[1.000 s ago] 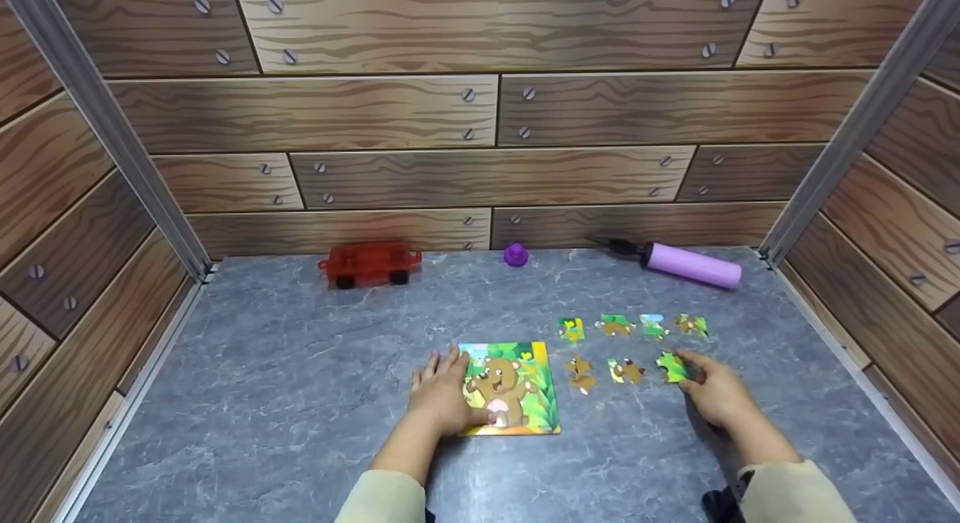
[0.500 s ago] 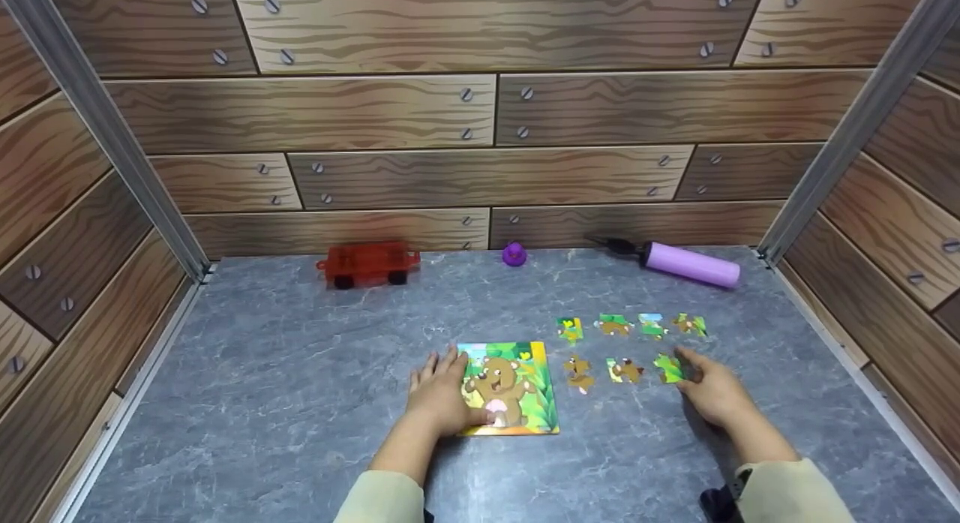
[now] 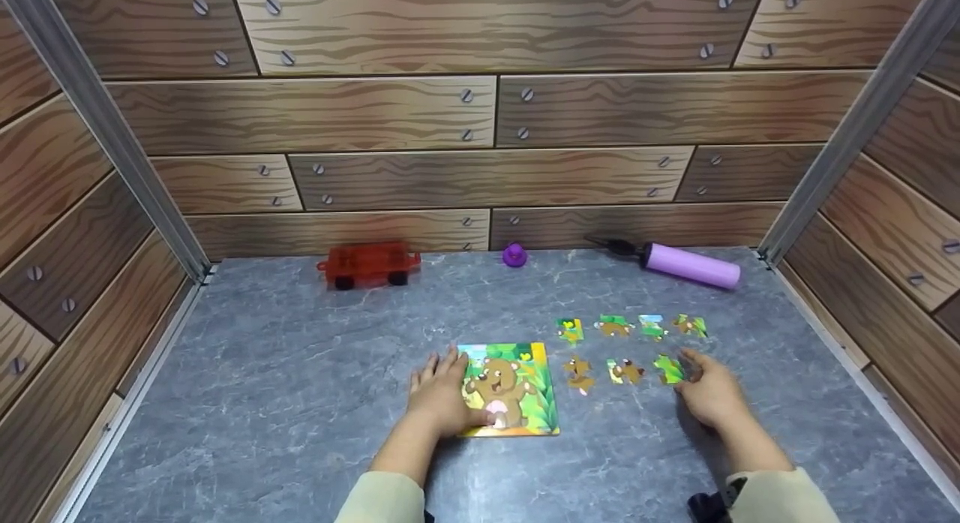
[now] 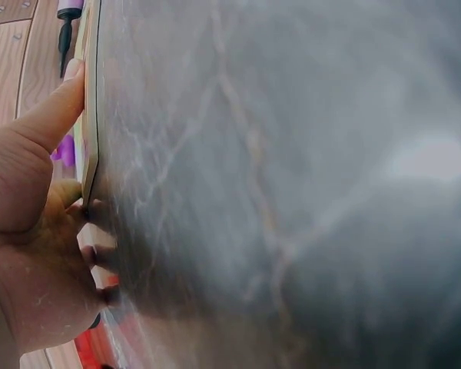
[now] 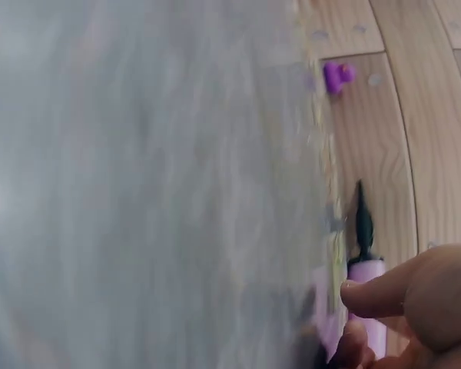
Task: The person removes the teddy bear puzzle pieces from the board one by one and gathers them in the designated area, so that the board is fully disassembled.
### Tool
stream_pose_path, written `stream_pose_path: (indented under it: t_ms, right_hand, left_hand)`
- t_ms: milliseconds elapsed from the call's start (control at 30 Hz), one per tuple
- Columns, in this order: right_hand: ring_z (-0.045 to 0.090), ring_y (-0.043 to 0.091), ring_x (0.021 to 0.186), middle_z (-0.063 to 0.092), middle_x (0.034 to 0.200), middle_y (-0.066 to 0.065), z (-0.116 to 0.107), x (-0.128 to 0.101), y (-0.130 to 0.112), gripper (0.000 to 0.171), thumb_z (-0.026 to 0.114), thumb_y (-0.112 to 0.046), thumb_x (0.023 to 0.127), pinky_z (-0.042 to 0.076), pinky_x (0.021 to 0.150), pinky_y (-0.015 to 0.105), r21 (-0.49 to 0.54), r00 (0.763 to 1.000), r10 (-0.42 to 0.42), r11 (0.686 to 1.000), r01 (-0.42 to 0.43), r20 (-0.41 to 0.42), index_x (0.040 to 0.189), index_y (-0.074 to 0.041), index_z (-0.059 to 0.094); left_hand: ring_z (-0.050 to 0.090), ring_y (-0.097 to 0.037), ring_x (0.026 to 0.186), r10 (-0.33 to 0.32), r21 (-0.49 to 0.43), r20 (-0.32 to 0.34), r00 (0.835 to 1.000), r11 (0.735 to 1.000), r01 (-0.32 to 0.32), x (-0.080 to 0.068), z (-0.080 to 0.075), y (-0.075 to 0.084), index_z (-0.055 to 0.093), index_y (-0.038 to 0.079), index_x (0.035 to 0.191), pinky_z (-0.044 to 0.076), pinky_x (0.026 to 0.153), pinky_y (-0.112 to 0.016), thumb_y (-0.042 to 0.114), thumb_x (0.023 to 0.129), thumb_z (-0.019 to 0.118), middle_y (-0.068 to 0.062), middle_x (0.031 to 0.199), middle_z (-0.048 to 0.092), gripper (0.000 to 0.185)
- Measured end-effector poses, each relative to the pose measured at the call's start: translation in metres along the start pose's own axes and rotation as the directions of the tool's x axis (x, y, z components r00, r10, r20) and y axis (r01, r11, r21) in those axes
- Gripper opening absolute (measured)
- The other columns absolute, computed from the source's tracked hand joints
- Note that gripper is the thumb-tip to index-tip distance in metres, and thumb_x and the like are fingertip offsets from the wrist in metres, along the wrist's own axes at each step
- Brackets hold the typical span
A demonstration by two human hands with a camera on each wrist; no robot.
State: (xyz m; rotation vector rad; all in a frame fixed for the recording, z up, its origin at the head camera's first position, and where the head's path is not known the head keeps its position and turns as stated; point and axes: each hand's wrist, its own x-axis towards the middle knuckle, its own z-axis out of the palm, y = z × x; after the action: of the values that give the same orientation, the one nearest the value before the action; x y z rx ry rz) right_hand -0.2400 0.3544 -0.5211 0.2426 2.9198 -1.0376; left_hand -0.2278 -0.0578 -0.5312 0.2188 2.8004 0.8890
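Observation:
A square bear puzzle board lies flat on the grey tabletop. My left hand rests on its left side, fingers spread at the edge and thumb over the picture. In the left wrist view the thumb lies along the board's face. A green jigsaw piece ends the near row of loose pieces. Right beside it is my right hand, index finger and thumb apart, fingertips close to the piece's right side. To the left lie a brown-and-white jigsaw piece and a brown bear jigsaw piece.
A farther row of several jigsaw pieces runs behind the near one. Along the back wall stand a red toy wagon, a purple rubber duck and a lilac hand pump. Wood-patterned walls enclose the tabletop.
The green piece shifted slightly left with my right hand, then stayed put while the fingers loosened beside it and the right wrist turned a little. My left hand stays on the board.

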Motion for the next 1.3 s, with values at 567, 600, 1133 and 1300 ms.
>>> stream_pose_path:
  t_ms: [567,600,1133,1300]
  right_hand:
    - [0.046,0.011,0.062,0.057,0.089,0.011,0.056,-0.034,-0.100,0.054,0.081,0.000,0.085,0.042,0.053,0.023,0.284,0.972,-0.204,0.931,0.229,-0.115,0.137,0.005,0.067]
    - [0.046,0.010,0.060,0.058,0.090,0.012,0.060,-0.037,-0.104,0.054,0.082,0.000,0.085,0.041,0.051,0.023,0.297,0.971,-0.215,0.925,0.237,-0.107,0.136,0.005,0.067]
    - [0.052,0.018,0.073,0.061,0.095,0.014,0.109,-0.063,-0.136,0.068,0.090,-0.006,0.078,0.047,0.061,0.027,0.334,0.907,-0.386,0.888,0.316,0.169,0.140,0.005,0.065]
    - [0.056,0.022,0.086,0.061,0.096,0.009,0.119,-0.064,-0.137,0.064,0.092,-0.010,0.078,0.052,0.076,0.039,0.254,0.917,-0.355,0.918,0.305,0.180,0.136,0.001,0.069]
  left_hand:
    - [0.015,-0.047,0.159,0.001,-0.008,-0.001,1.000,1.000,-0.001,0.001,0.001,-0.001,0.040,0.007,0.163,0.006,0.126,-0.068,0.048,0.078,0.092,-0.015,0.173,0.026,0.108]
    - [0.014,-0.047,0.159,0.001,-0.012,-0.001,1.000,1.000,-0.001,0.001,0.001,-0.001,0.040,0.007,0.163,0.006,0.126,-0.068,0.048,0.078,0.092,-0.015,0.173,0.026,0.108]
    - [0.016,-0.047,0.159,0.007,0.008,-0.010,1.000,1.000,-0.007,0.000,0.001,-0.002,0.041,0.005,0.162,0.007,0.125,-0.069,0.049,0.078,0.092,-0.016,0.173,0.028,0.108]
    - [0.016,-0.047,0.158,0.007,0.010,-0.012,1.000,1.000,-0.007,0.001,0.001,-0.001,0.041,0.005,0.162,0.008,0.125,-0.069,0.050,0.077,0.092,-0.016,0.172,0.028,0.108]
